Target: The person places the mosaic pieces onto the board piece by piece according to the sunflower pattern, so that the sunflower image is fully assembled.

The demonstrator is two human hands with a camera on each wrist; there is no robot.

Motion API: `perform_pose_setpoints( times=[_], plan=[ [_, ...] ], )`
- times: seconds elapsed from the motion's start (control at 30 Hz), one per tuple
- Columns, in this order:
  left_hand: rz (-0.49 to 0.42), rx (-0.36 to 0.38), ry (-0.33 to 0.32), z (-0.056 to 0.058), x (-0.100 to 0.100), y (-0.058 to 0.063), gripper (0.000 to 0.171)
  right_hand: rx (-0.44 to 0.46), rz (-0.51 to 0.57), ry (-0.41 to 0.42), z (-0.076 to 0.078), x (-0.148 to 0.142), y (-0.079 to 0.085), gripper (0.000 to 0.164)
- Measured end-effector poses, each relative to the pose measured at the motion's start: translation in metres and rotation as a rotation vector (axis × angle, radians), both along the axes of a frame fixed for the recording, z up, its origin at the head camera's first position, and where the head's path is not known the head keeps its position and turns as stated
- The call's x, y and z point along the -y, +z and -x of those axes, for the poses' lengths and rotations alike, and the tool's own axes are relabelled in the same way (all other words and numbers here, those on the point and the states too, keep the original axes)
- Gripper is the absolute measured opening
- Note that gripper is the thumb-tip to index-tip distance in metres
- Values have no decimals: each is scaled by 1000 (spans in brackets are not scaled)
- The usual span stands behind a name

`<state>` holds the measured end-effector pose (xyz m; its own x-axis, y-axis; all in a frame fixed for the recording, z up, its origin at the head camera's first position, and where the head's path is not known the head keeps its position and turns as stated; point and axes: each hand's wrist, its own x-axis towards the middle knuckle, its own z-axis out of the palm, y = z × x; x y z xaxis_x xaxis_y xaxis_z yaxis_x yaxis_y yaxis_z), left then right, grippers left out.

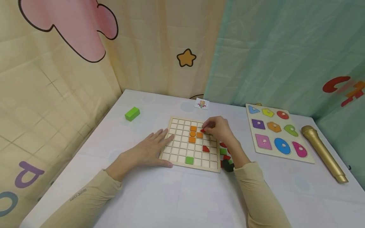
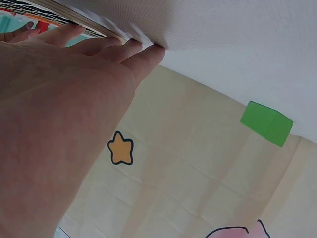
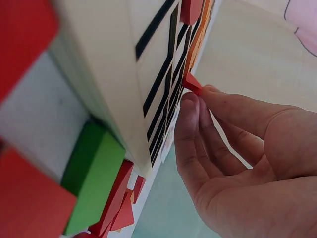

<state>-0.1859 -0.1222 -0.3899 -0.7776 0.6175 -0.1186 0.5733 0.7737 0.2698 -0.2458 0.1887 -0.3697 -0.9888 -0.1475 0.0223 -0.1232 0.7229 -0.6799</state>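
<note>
A wooden grid board (image 1: pixel 175 154) lies on the white table. On it are several orange pieces (image 1: pixel 192 139) grouped near the middle, a red quarter-round piece (image 1: pixel 206 148) and a green square (image 1: pixel 189 160) by the near edge. Over the board's far right part, my right hand (image 1: pixel 219 128) pinches a small red block (image 3: pixel 191 84) between thumb and fingertips, at the board's surface. Fingers spread, my left hand (image 1: pixel 146 150) rests along the board's left edge, with one fingertip over the grid.
Loose red and green blocks (image 3: pixel 96 178) lie right of the board, partly behind the right forearm. A green block (image 1: pixel 132 114) stands far left, a picture card (image 1: pixel 201 104) behind. At right are a shape puzzle (image 1: pixel 263 154) and a gold microphone (image 1: pixel 323 153).
</note>
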Motion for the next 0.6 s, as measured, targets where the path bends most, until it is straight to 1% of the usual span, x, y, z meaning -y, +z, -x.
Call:
perform_pose_setpoints(
  times=[0.17, 0.33, 0.47, 0.6],
  plan=[
    [-2, 2, -3, 0, 0, 1, 114, 10, 2, 5, 0, 4, -1, 13],
    [-4, -1, -7, -1, 0, 1, 114, -26, -12, 6, 0, 5, -2, 15],
    [-3, -1, -6, 0, 0, -1, 114, -24, -22, -10, -2, 6, -2, 14],
    [-3, 3, -1, 0, 0, 0, 114, -12, -20, 16, -1, 7, -3, 13]
  ],
)
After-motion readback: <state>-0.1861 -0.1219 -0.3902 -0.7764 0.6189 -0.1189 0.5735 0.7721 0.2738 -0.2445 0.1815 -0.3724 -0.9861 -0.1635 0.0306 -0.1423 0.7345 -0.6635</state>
